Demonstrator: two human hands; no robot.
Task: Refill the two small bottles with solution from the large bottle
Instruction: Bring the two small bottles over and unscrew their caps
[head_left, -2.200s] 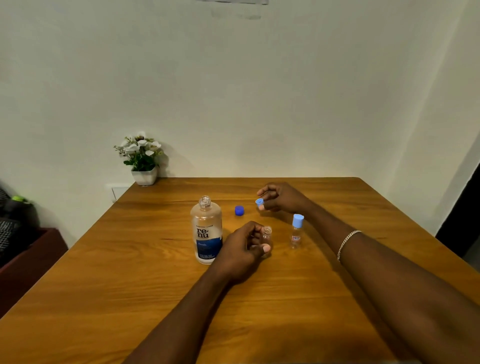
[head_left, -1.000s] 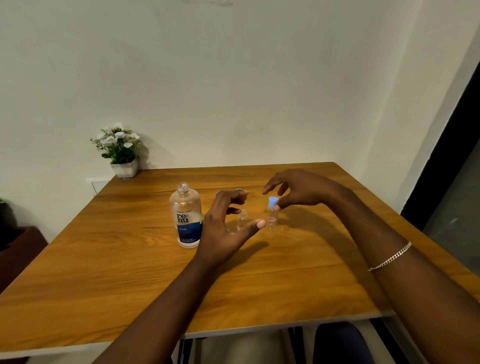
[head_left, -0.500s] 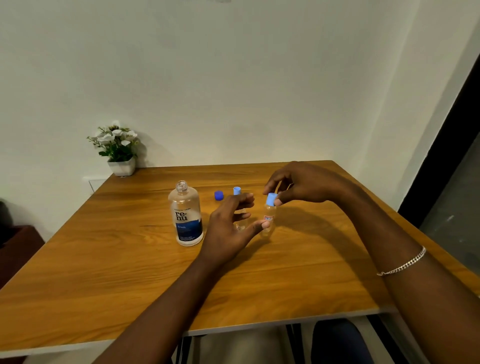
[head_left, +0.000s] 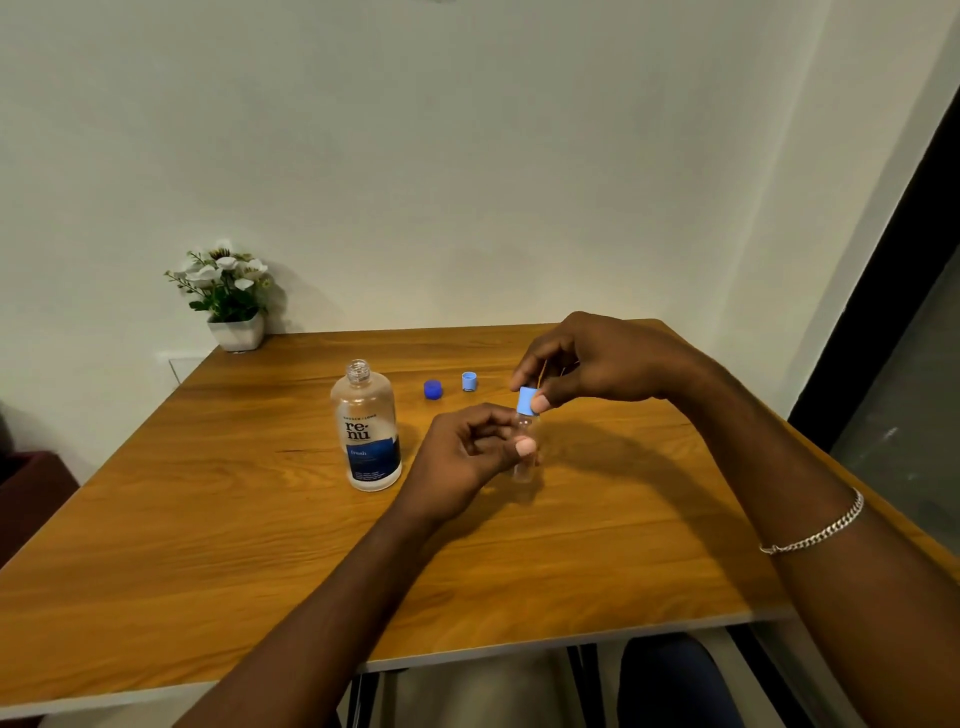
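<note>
The large clear bottle (head_left: 366, 431) with a blue "renu" label stands uncapped left of centre on the wooden table (head_left: 208, 545). My left hand (head_left: 462, 457) grips the body of a small clear bottle (head_left: 523, 470), held upright just right of the large one. My right hand (head_left: 597, 364) pinches the light blue cap (head_left: 527, 401) on top of that small bottle. A dark blue cap (head_left: 432, 389) and a second light blue cap (head_left: 469, 381) lie loose behind my hands. The second small bottle is hidden from view.
A small white pot of white flowers (head_left: 231, 301) sits at the table's far left corner against the wall. The table's near edge (head_left: 467, 657) runs under my forearms. A dark doorway (head_left: 893, 312) is at the right.
My left hand has closed around the capped small bottle. My right hand's fingers have settled on its light blue cap. The opened small bottle has gone out of sight behind my left hand.
</note>
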